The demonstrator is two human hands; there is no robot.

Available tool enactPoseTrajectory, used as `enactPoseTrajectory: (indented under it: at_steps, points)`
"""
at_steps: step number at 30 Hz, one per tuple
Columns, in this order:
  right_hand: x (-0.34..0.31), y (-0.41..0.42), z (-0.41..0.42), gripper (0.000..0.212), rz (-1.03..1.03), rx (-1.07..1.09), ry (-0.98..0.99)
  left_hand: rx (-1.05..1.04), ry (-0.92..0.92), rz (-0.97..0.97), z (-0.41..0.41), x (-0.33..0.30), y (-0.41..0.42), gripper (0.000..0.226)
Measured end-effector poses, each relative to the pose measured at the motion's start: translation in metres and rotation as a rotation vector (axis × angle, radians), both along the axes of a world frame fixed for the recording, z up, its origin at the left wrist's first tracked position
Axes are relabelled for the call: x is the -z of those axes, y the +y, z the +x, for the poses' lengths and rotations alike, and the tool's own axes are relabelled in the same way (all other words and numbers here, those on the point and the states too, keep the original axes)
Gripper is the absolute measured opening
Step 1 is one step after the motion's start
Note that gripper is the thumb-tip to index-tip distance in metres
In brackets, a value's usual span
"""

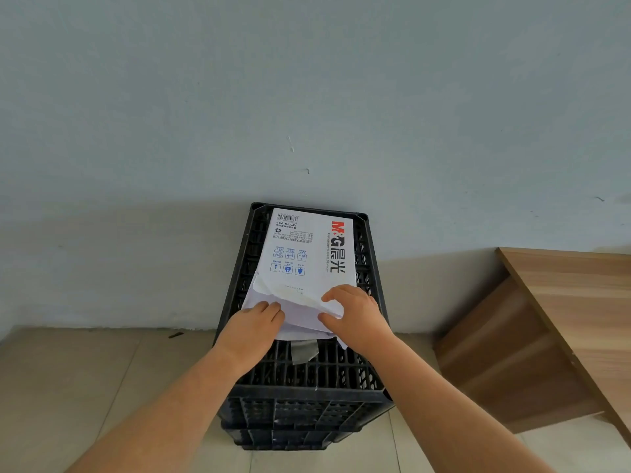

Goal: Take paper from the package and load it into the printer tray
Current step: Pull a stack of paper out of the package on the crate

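1. Lying flat on top of a black plastic crate (300, 401) is the paper package (304, 247), one ream in a white wrapper; it covers the far part of the crate's top, toward 12 o'clock from my hands.
2. The wrapper carries a red and black logo along its right edge, a barcode at the far left corner, and two rows of three small blue icons near the middle. All the print reads upside down or sideways from where I stand.
3. The near end of the wrapper is torn open, with a ragged flap (297, 295) folded back and plain white sheets (300, 319) showing beneath it.
4. My left hand (254, 324) rests at the 8 o'clock corner of the package, its fingertips tucked under the edge of the torn wrapper. I cannot tell whether they pinch any sheets.
5. My right hand (355, 315) is at the 4 o'clock corner, thumb and fingers closed on the folded flap and the paper edge there.
6. A grey scrap (305, 351) lies on the crate top just nearer to me than the package, at 6 o'clock from it.
7. Counted: one package, one crate stack, one grey scrap, two hands.
8. A wooden desk (563, 322) stands at 3 o'clock, well apart from the crate, against the pale blue wall (307, 97).
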State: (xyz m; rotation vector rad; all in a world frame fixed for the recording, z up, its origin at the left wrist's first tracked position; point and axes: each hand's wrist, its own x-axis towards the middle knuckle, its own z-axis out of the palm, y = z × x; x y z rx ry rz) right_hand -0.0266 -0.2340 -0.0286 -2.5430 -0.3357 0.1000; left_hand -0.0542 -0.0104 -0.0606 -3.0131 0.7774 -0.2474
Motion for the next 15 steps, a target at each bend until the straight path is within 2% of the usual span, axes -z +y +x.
enactPoseTrajectory:
  at_steps: [10, 15]
  points:
    - [0.003, -0.005, -0.028, 0.033, 0.066, 0.077, 0.076, 0.01, -0.084, -0.053, -0.039, 0.013, 0.003, 0.048]
    - [0.004, -0.012, -0.054, 0.037, 0.114, 0.281, 0.131, 0.023, -0.136, -0.127, -0.055, 0.012, 0.003, 0.04]
